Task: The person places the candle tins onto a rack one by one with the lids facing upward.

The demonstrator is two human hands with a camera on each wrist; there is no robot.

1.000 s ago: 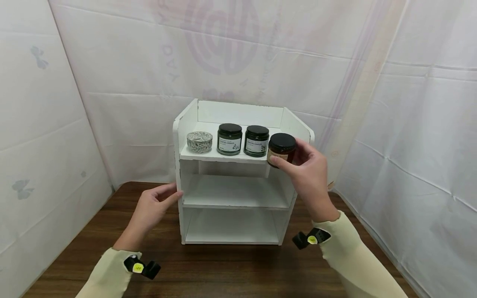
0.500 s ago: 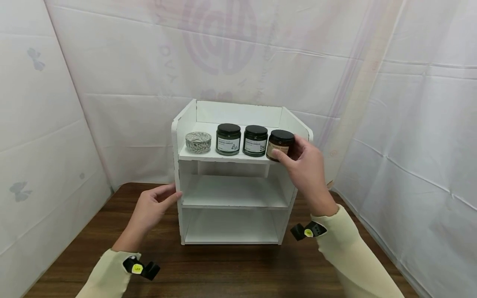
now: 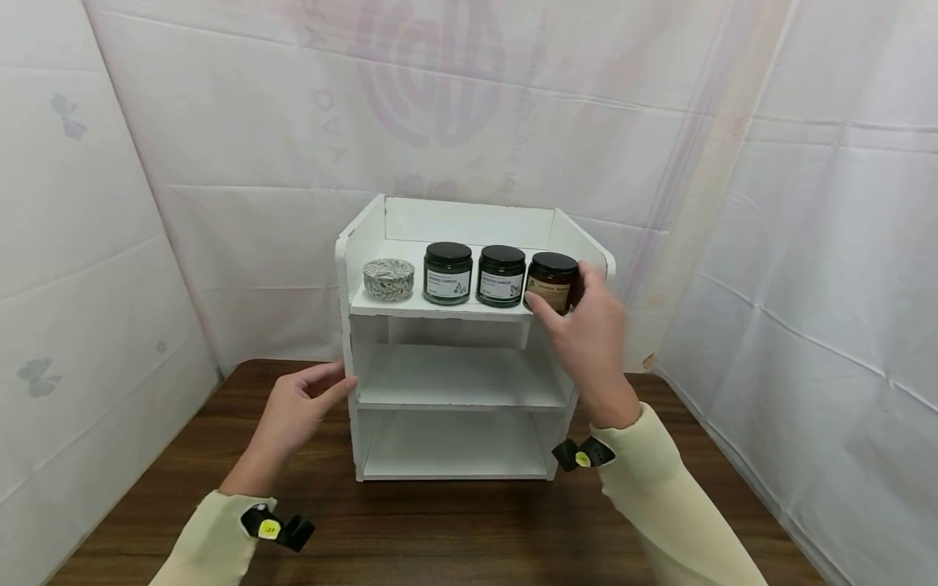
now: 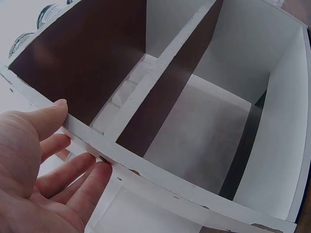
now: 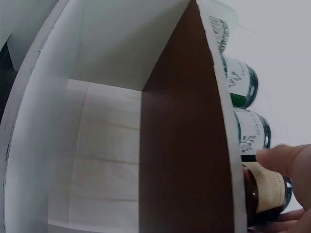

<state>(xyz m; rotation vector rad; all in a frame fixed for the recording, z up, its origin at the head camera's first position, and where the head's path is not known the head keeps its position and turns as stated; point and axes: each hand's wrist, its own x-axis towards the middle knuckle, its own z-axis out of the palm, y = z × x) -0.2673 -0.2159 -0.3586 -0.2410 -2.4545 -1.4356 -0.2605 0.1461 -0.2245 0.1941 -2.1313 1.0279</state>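
Note:
In the head view, my right hand [image 3: 595, 338] holds an amber candle jar [image 3: 551, 281] with a black lid and tan label at the right end of the top shelf. The thumb is at the jar's front left and the fingers are behind its right side. To its left stand two dark green candle jars [image 3: 501, 278] with white labels, then a round leaf-patterned tin [image 3: 388, 281]. My left hand [image 3: 293, 411] grips the left side panel of the white shelf unit [image 3: 462, 374]. In the left wrist view, its thumb [image 4: 51, 119] lies at the panel's front edge, fingers against the outer side.
The shelf unit stands on a dark brown wooden table [image 3: 447, 529], with two lower compartments facing me. Its raised sides and back panel [image 3: 469, 222] enclose the top shelf. White fabric walls [image 3: 256, 146] surround the table at the back and sides.
The amber jar has moved back onto the top shelf, into line with the others, its label turned more to the front. My right hand shifted left around it; the left hand stays put.

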